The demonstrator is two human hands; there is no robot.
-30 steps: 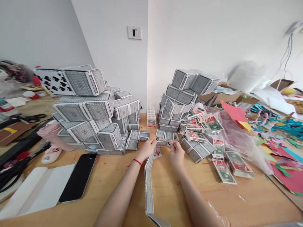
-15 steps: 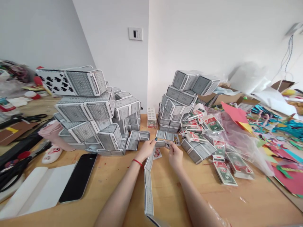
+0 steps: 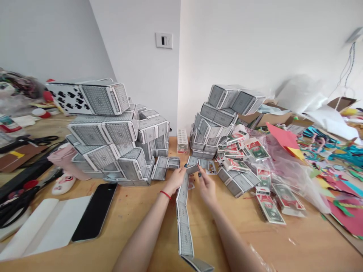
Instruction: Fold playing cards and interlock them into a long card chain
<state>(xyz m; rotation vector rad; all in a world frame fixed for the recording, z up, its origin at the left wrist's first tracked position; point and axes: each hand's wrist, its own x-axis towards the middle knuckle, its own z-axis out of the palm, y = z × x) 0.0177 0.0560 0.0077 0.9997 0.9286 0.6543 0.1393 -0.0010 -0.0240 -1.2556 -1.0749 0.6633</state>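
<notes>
A long folded strip of joined playing cards (image 3: 185, 215) with grey patterned backs runs from my hands down toward the table's near edge, bent at each joint. My left hand (image 3: 176, 179), with a red cord at the wrist, pinches the strip near its far end, thumb on top. At the end card, my right hand (image 3: 207, 185) has its fingertips on the right edge, fingers close together. Partly hidden between the hands, a loose card (image 3: 191, 185) lies on the table. More flat cards (image 3: 194, 161) lie just beyond.
Stacked blocks built of cards stand on the left (image 3: 119, 128) and right (image 3: 212, 121). Boxed card decks (image 3: 268, 207) and plastic wrap lie to the right. On the left are a black phone (image 3: 95, 211), white paper (image 3: 48, 223) and scissors (image 3: 19, 200). A clear case (image 3: 182, 141) stands behind.
The strip's near part has swung to the right, and its lower end shows more. My right fingers have shifted slightly left along the end card. My left hand keeps its pinch.
</notes>
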